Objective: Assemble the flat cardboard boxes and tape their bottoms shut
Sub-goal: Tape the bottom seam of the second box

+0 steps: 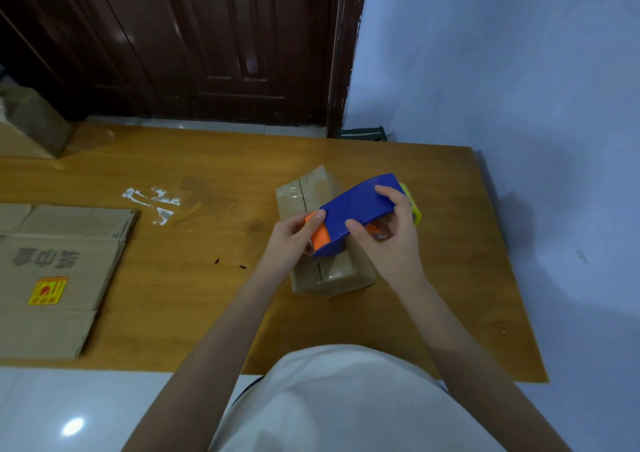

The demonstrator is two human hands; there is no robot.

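right hand (pixel 388 235) grips the blue tape dispenser (pixel 356 211) across its body, left hand (pixel 294 237) pinches its orange end (pixel 320 235). small box (pixel 325 244) sits on the table (pixel 207 278) directly under the dispenser, centre seam running near-to-far; dispenser lies slantwise across it, so likely needs lining up with the seam.

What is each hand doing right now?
Left hand: pinching the orange end of the blue plastic tape dispenser.
Right hand: gripping the dispenser's body.
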